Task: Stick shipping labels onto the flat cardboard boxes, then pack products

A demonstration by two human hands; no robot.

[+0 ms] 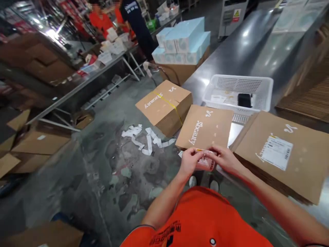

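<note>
Low in the middle of the head view, my left hand (189, 160) and my right hand (224, 158) meet in front of me. Both pinch the upper edge of a printed label sheet (205, 163), which hangs below the fingers and shows barcodes; whether it is one sheet or several I cannot tell. Just beyond my hands lies a flat brown carton (205, 127) with white lettering. To the right is a stack of flat cartons (303, 151), its top one bearing a white shipping label (277, 151).
A white plastic basket (239, 79) with a dark item stands on the metal table (231, 51). Left of it are a strapped carton bundle (164, 103) and stacked light-blue boxes (182, 39). Paper strips (147, 139) litter the floor. Other people (135, 24) stand at a far table.
</note>
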